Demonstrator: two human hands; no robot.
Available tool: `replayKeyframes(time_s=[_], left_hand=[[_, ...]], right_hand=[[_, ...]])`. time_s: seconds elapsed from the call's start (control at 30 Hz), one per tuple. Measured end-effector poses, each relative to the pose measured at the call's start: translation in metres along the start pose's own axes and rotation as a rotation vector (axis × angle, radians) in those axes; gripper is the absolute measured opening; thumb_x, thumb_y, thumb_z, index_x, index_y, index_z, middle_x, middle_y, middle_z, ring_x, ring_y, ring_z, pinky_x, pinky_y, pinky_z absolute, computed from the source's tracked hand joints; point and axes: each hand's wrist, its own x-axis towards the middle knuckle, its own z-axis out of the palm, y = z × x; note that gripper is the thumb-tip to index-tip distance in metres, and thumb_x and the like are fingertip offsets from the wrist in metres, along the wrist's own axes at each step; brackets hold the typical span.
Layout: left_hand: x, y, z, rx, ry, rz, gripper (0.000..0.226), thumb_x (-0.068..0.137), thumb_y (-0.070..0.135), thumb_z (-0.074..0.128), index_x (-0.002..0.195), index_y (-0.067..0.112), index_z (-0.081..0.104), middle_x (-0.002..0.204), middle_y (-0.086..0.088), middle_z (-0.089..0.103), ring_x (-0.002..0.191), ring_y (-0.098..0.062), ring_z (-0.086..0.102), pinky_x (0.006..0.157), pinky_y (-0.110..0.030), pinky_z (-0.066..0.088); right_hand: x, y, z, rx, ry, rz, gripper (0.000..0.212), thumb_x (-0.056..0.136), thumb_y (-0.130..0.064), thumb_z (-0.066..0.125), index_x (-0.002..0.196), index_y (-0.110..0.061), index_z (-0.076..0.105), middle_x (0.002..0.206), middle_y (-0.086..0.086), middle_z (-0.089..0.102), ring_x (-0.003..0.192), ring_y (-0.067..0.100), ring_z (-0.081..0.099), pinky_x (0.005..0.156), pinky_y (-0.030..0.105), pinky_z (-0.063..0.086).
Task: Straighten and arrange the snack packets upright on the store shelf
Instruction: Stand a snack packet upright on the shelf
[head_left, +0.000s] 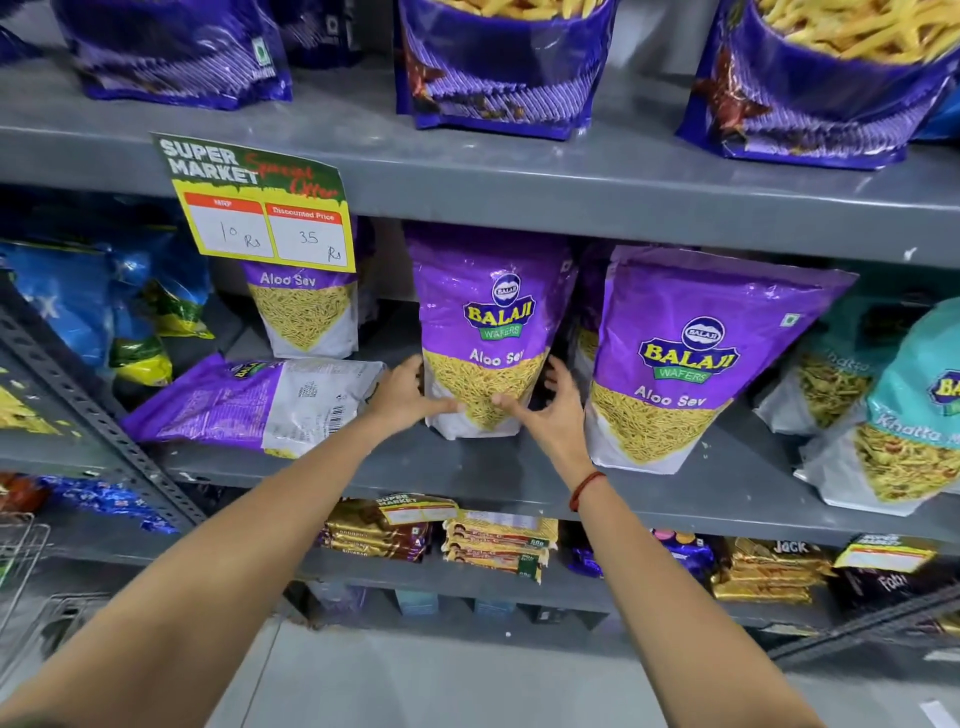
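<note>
A purple Aloo Sev packet (488, 322) stands upright in the middle of the grey shelf (467, 473). My left hand (405, 395) grips its lower left side and my right hand (550, 410) its lower right side, thumbs on the front. To the left, another purple packet (249, 402) lies flat on its face with the back label up. A third Aloo Sev packet (306, 312) stands behind it, partly hidden by a price card. A larger-looking one (685, 358) stands upright to the right, leaning slightly.
A special-offer price card (260, 202) hangs from the upper shelf edge. Teal Khatta Meetha packets (904, 410) stand at the right, blue packets (93, 306) at the left. A perforated shelf post (88, 410) crosses the left. Biscuit packs (493, 548) fill the shelf below.
</note>
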Motion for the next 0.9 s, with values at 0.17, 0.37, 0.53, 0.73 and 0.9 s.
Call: replayKeyframes(time_s=[0.17, 0.37, 0.53, 0.73, 0.9], left_hand=[[0.003, 0.006, 0.001, -0.016, 0.029, 0.031, 0.065, 0.063, 0.028, 0.086, 0.117, 0.011, 0.055, 0.125, -0.009, 0.066, 0.109, -0.019, 0.062, 0.092, -0.033, 0.050], [0.005, 0.002, -0.005, -0.006, -0.035, 0.023, 0.068, 0.065, 0.028, 0.085, 0.121, 0.008, 0.053, 0.128, -0.012, 0.063, 0.118, -0.027, 0.059, 0.100, -0.049, 0.048], [-0.008, -0.008, -0.008, -0.095, -0.089, 0.002, 0.070, 0.065, 0.020, 0.085, 0.125, 0.007, 0.051, 0.129, -0.011, 0.063, 0.119, -0.025, 0.059, 0.102, -0.049, 0.047], [-0.023, -0.004, -0.007, -0.117, -0.077, 0.026, 0.065, 0.068, 0.018, 0.083, 0.124, 0.006, 0.052, 0.128, -0.010, 0.063, 0.116, -0.024, 0.060, 0.100, -0.044, 0.049], [-0.043, 0.002, -0.026, -0.468, 0.289, 0.049, 0.036, 0.079, 0.005, 0.072, 0.113, 0.003, 0.058, 0.110, -0.020, 0.065, 0.096, -0.024, 0.064, 0.092, -0.038, 0.049]], right_hand=[[0.015, 0.008, 0.000, 0.063, -0.208, 0.072, 0.091, 0.064, -0.026, 0.088, 0.139, -0.015, 0.037, 0.130, -0.002, 0.057, 0.123, 0.017, 0.052, 0.103, 0.030, 0.044], [0.013, 0.007, 0.003, 0.022, -0.175, 0.097, 0.084, 0.061, -0.028, 0.089, 0.130, -0.012, 0.044, 0.123, 0.004, 0.063, 0.113, 0.017, 0.059, 0.094, 0.025, 0.049], [-0.014, 0.011, 0.005, -0.007, -0.109, 0.064, 0.079, 0.056, -0.039, 0.089, 0.119, -0.016, 0.047, 0.115, -0.003, 0.066, 0.105, 0.010, 0.062, 0.082, 0.014, 0.049], [-0.032, 0.002, 0.001, -0.066, -0.094, 0.032, 0.072, 0.059, -0.050, 0.085, 0.113, -0.015, 0.052, 0.111, -0.003, 0.067, 0.100, 0.009, 0.062, 0.081, 0.023, 0.048], [-0.056, -0.003, -0.004, -0.369, 0.150, -0.004, 0.080, 0.067, -0.087, 0.041, 0.077, -0.012, 0.067, 0.077, 0.006, 0.071, 0.074, 0.021, 0.065, 0.067, 0.039, 0.055]])
